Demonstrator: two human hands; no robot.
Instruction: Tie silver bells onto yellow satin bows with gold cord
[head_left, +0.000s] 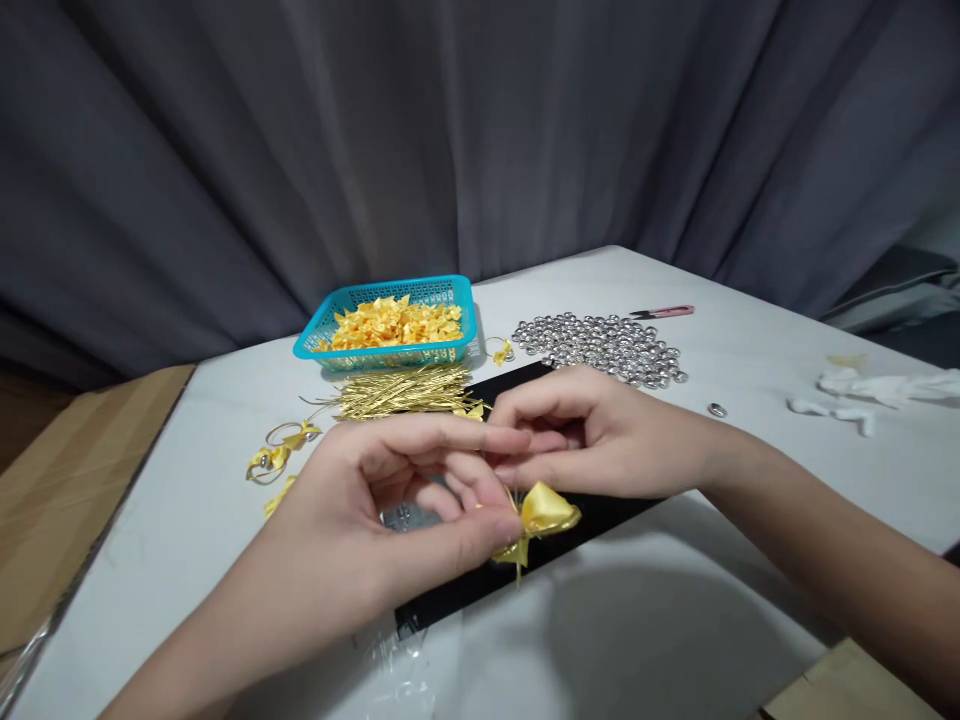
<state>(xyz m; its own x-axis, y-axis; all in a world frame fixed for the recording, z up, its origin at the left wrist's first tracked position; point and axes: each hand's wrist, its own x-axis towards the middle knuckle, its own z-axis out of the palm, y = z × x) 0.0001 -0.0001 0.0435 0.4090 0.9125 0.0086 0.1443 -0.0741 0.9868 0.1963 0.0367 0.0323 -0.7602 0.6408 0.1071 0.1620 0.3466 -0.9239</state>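
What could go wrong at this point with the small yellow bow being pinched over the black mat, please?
The yellow bow is pinched only at its knot by the left hand, with the right hand working close by; a slack grip could let it loosen or drop onto the black mat. The right forearm lies near the silver beads, so a sweep might scatter them.

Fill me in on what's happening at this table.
A person is working a small yellow ribbon bow with both bare hands over a black mat. The left hand pinches the bow at its knot; the right hand meets it just above. Behind lie a bundle of gold twist ties, a turquoise basket of yellow ribbon pieces, and a heap of silver beads.
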